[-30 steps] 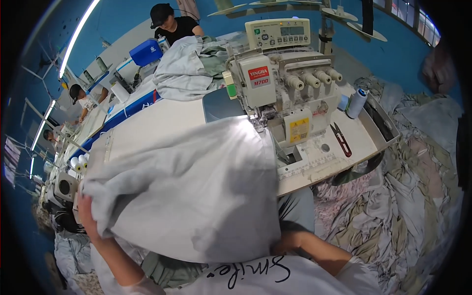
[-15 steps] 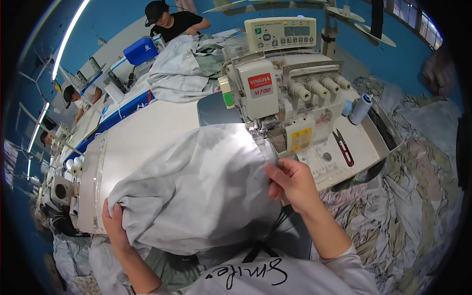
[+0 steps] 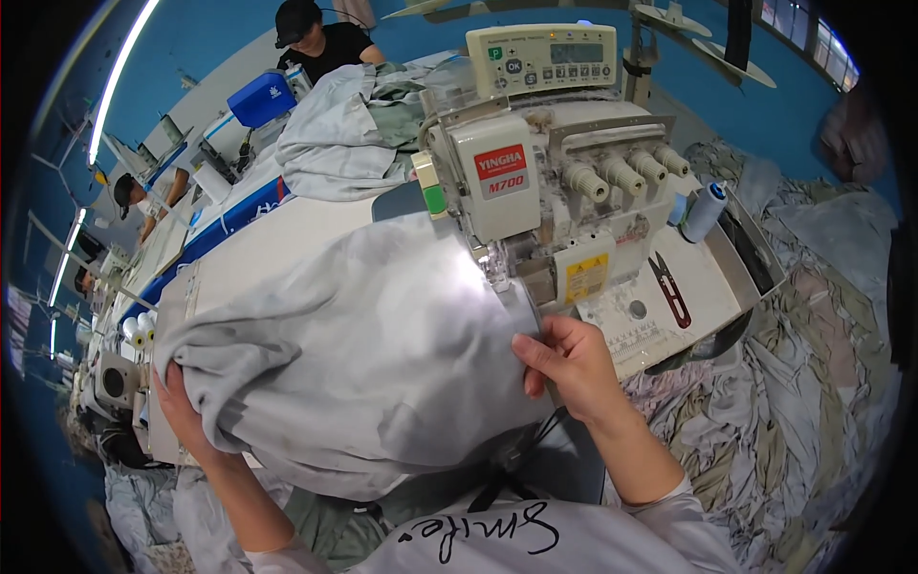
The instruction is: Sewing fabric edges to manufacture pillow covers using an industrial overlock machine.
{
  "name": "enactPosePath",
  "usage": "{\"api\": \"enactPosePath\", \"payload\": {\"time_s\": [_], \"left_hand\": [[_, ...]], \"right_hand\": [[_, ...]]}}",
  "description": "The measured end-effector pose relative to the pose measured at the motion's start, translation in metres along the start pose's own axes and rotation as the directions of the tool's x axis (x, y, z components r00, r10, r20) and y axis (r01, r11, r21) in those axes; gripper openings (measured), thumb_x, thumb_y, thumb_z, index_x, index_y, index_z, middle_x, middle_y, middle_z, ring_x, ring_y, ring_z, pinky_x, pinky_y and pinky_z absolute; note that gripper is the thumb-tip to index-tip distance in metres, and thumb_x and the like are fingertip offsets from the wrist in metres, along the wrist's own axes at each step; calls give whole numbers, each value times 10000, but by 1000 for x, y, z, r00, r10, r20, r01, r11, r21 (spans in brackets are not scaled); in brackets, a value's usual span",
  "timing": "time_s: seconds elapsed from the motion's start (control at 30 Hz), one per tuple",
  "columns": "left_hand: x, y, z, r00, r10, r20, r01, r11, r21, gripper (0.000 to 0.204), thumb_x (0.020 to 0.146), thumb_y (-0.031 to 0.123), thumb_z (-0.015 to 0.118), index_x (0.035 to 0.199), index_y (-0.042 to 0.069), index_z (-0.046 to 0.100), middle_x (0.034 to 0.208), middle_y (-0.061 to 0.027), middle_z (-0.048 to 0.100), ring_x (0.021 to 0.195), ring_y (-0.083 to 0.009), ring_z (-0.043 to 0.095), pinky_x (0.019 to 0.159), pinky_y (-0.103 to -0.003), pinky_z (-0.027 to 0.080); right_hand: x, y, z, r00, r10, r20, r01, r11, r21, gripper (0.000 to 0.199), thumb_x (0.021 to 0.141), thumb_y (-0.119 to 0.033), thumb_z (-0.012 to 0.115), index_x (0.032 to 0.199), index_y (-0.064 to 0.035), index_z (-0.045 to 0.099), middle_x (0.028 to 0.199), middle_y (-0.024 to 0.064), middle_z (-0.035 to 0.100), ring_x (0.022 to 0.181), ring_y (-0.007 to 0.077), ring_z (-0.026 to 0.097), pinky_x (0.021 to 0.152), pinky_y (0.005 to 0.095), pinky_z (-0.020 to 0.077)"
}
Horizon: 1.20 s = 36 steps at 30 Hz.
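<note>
A large piece of light grey fabric lies over the machine table, its right edge running under the presser foot area of a white overlock sewing machine. My right hand pinches that edge between thumb and fingers, just in front of the needle area. At the far left of the fabric, my left hand grips the bunched folds, with some fingers hidden by cloth. A small lamp lights the fabric beside the needle. The needle itself is too small to make out.
Red-handled thread snips and a blue thread cone lie right of the machine. A control panel sits on top. Heaped cloth covers the right side. Across the table, a co-worker sits behind more garments.
My left hand has moved left and slightly up, spreading the fabric further across the table. The fabric has shifted further back beside the machine. My right hand stays nearly in place, still pinching the edge.
</note>
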<state>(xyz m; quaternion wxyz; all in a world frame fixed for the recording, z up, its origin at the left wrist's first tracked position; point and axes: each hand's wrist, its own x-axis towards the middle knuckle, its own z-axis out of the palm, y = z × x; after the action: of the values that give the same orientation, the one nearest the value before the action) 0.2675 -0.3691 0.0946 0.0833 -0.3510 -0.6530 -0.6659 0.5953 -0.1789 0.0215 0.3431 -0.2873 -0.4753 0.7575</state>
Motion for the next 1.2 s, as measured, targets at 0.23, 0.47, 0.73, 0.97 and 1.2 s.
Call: {"api": "enactPosePath", "payload": {"time_s": [0.23,0.47,0.73,0.97,1.2], "left_hand": [[42,9,21,993,121,-12,-118,984,136,347,904,178,417,1219,42,468,1194,-126,496,1109,-216,481,939,-317,386],[84,36,47,935,353,34,-348,895,280,402,916,249,445,1253,29,445,1158,-121,528,1061,-198,520,911,-298,403],[151,44,54,639,706,304,-756,505,416,363,932,190,393,1252,37,468,1230,-124,500,1125,-199,478,981,-304,335],[209,83,76,928,373,23,-369,925,-88,353,893,288,503,1145,52,579,1119,-96,579,1016,-185,555,900,-273,411],[299,94,76,878,454,152,-464,885,39,392,871,354,534,1128,64,593,1076,-98,596,976,-193,570,877,-268,420]], "right_hand": [[0,-3,2,1000,-1,3,1,1000,17,205,802,-126,661,703,-50,499,567,17,538,434,89,523,405,201,407],[1,-6,2,998,61,2,-61,998,-2,203,802,-111,660,692,-56,498,557,14,536,436,85,524,404,200,402],[2,-5,-1,998,67,6,-67,998,-15,235,812,-123,651,654,-67,487,545,5,529,441,77,519,409,200,392],[3,-7,1,998,64,26,-63,997,-40,251,820,-124,641,643,-68,471,546,9,533,448,74,518,413,201,389],[2,-12,1,996,81,33,-79,995,-62,240,828,-113,626,655,-57,471,550,23,538,455,83,522,418,209,404]]}}
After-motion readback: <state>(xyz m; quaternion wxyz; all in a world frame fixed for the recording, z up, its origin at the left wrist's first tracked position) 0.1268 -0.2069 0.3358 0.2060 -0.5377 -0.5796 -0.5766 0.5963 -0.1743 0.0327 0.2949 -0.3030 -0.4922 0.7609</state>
